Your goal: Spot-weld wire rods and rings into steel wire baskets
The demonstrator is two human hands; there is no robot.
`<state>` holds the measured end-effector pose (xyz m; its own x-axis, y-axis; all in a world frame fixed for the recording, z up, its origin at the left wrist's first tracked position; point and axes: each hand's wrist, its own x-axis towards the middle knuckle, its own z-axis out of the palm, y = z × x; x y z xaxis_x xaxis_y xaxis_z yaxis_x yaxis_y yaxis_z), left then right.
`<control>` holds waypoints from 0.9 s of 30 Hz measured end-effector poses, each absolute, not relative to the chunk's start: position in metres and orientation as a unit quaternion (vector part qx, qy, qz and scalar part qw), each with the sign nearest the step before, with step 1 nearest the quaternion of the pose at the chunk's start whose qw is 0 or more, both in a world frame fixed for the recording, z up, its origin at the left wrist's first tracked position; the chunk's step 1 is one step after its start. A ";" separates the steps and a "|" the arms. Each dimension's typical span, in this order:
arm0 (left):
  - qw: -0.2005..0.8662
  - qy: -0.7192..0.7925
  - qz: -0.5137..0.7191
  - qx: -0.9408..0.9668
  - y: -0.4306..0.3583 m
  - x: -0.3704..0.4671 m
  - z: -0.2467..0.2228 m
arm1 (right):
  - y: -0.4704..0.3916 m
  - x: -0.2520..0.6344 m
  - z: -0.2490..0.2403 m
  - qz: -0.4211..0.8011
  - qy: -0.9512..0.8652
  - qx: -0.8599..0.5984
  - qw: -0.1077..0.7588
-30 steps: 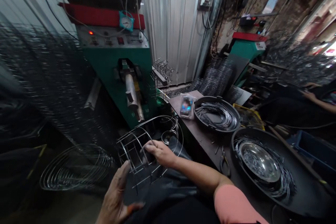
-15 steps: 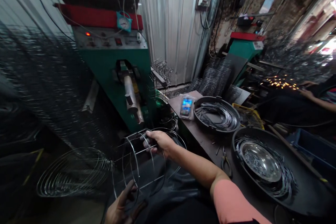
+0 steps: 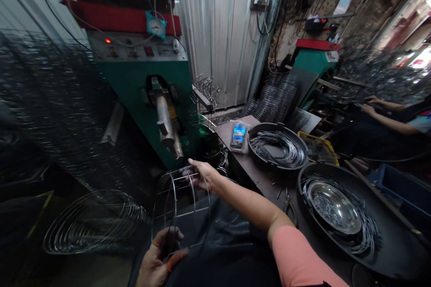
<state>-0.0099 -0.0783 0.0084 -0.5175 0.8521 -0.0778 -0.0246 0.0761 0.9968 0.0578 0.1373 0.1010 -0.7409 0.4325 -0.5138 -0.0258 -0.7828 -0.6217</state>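
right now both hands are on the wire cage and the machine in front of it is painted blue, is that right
Not quite. In the head view the left hand and right hand do both grip the wire cage, but the machine in front of it is green with a red band across the top, not blue.

left hand [image 3: 158, 262]: cut off below | wire stacks [image 3: 60, 107]: blurred
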 end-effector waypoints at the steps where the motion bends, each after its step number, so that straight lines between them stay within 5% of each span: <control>1: 0.370 0.628 0.602 0.325 -0.077 -0.009 0.009 | 0.140 0.059 0.101 0.880 -0.323 -0.328 0.117; 7: 0.397 0.600 0.622 0.310 -0.069 -0.010 0.029 | 0.169 0.090 0.092 0.835 -0.455 -0.302 0.075; 14: 0.429 0.552 0.692 0.179 -0.052 -0.016 0.043 | 0.203 0.161 0.085 0.673 -0.633 -0.253 0.286; 27: 0.408 0.540 0.729 0.104 -0.030 -0.042 0.043 | 0.191 0.124 0.074 0.362 -0.874 -0.217 0.241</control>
